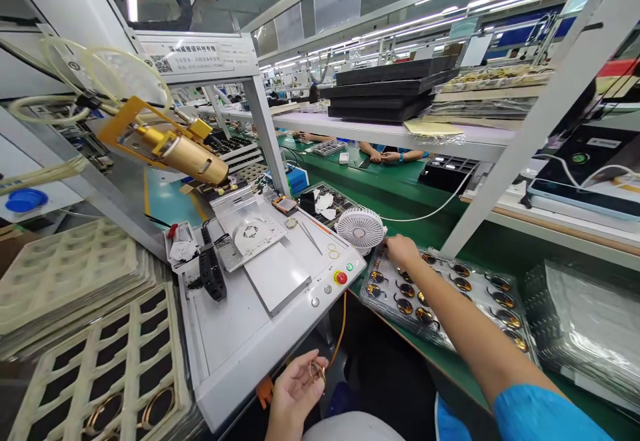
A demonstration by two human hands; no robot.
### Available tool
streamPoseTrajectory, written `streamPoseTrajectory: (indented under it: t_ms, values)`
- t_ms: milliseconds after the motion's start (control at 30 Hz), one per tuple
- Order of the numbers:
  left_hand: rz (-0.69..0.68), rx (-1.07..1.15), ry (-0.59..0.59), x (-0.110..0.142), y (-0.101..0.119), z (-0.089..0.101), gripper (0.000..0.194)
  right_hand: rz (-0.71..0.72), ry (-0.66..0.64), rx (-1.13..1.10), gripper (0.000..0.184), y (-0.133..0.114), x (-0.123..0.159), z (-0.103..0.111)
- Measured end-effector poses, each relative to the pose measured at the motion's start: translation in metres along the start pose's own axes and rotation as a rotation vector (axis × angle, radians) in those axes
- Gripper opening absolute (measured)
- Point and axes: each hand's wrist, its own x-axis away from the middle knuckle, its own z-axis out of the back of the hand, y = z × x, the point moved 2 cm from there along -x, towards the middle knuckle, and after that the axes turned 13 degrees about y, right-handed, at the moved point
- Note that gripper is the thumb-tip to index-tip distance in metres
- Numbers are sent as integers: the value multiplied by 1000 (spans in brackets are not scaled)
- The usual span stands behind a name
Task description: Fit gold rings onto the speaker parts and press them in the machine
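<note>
**Left hand (293, 391) pinches a gold ring (317, 370), right hand (401, 252) reaches to a clear tray (387, 315)**

The left fingers hold the gold ring by its edge. It is up in the air, in front of the person's lap and below the near edge of the white tabletop (220, 341). The right arm, with a blue sleeve (543, 411), stretches over the clear tray to its far left corner. The right fingertips are partly hidden, so I can't see if they have picked anything up.

The clear tray has rows of round pieces (404, 306), dark and orange, with thin black tails. Just beside the right hand is a small white fan (360, 229).

On the white tabletop, near the fan, are two thin yellow rings (333, 251), a red button (341, 278) and tweezers (311, 238). Farther left is a silver plate (255, 234), with a gold machine part (195, 161) behind it.

At the far left, a cream tray (132, 361) has dark slots, and two slots hold round gold rims (157, 406). At the far right is a pile of clear trays (590, 321). Past the shelf (305, 121), other people's hands (383, 156) are over a green tabletop (395, 173).
</note>
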Motion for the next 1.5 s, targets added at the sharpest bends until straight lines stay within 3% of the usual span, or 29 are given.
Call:
streamPoseTrajectory:
  t_ms: [233,433,600,800,933,1133,1333,1500]
  values:
    - [41,-5,-56,3,0,0,59,-18,-12,63,29,6,-17,-12]
    - [68,4,-70,4,1,5,60,-152,108,-125,29,18,3,0]
    - [144,40,-176,4,-2,5,61,-53,51,-429,42,-2,66,1]
    - [241,137,-518,-3,12,-21,77,339,-31,-1079,28,-72,167,-8]
    - [271,219,-614,-4,15,-28,84,398,-54,-1166,28,-99,195,-12]
    - [213,246,-611,2,5,-11,89,362,-127,-1126,28,-110,195,-16]
    - [210,356,-503,4,10,-5,96,538,-54,-1169,21,-129,194,-11]
    - [213,386,-447,3,15,0,91,616,-97,-1121,18,-144,188,-5]
